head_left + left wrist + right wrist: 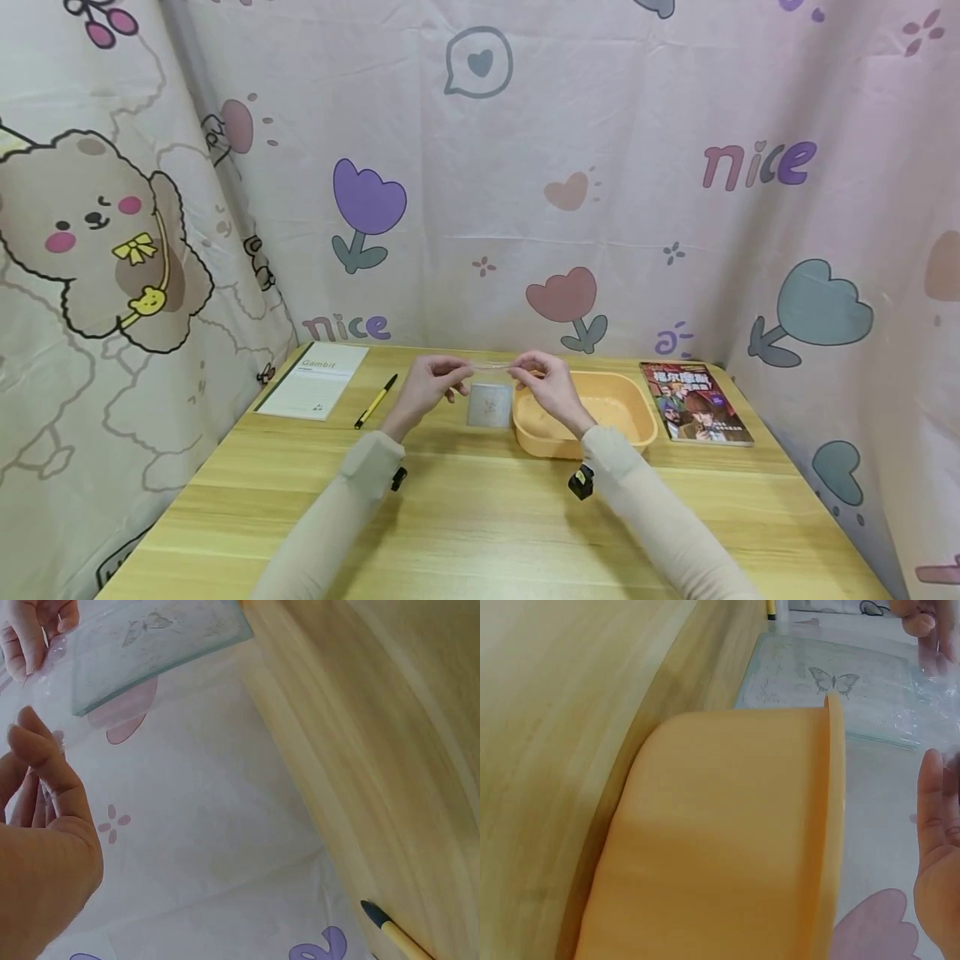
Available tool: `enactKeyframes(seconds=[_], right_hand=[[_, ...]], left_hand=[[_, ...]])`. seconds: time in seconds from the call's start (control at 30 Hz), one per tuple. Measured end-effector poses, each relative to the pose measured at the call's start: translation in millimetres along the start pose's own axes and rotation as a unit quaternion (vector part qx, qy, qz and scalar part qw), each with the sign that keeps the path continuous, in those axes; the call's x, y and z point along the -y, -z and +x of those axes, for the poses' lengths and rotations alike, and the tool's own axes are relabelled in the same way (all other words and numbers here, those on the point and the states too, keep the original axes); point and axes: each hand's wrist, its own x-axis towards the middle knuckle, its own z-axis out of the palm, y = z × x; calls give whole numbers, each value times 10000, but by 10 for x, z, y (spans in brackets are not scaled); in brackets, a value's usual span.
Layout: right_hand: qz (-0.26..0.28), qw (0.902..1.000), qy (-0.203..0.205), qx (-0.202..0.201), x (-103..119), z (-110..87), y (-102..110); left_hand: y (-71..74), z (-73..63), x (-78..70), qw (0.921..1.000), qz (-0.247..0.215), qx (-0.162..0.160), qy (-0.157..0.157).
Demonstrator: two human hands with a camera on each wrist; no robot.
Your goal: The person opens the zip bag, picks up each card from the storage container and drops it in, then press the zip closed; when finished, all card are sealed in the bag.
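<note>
Between the two hands a clear plastic bag (46,696) is stretched by its top edge. A pale, translucent square slab (490,406) with a butterfly print hangs below the hands, apparently inside the bag; its greenish edge shows in the left wrist view. At the bag's left top corner, my left hand (433,383) pinches the film between thumb and fingers. My right hand (551,383) pinches the opposite corner, above the near left part of an orange plastic basin (720,825). The right fingertips are partly cut off in the right wrist view.
On the wooden table (480,517), a white notebook (315,383) lies at the far left with a yellow and black pen (377,402) beside it. A comic-style book (696,402) lies right of the basin. A printed curtain (480,183) hangs behind.
</note>
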Motion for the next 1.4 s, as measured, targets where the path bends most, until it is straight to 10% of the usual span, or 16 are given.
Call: enactKeyframes(seconds=[0.5,1.4], right_hand=[[350,9987,245,-267,8,-38,-130],[-258,9995,185,-23,161,-82,-215]], left_hand=[[-45,-81,110,9970,56,-652,-423],[-119,-51,128,9912,834,-544,-871]])
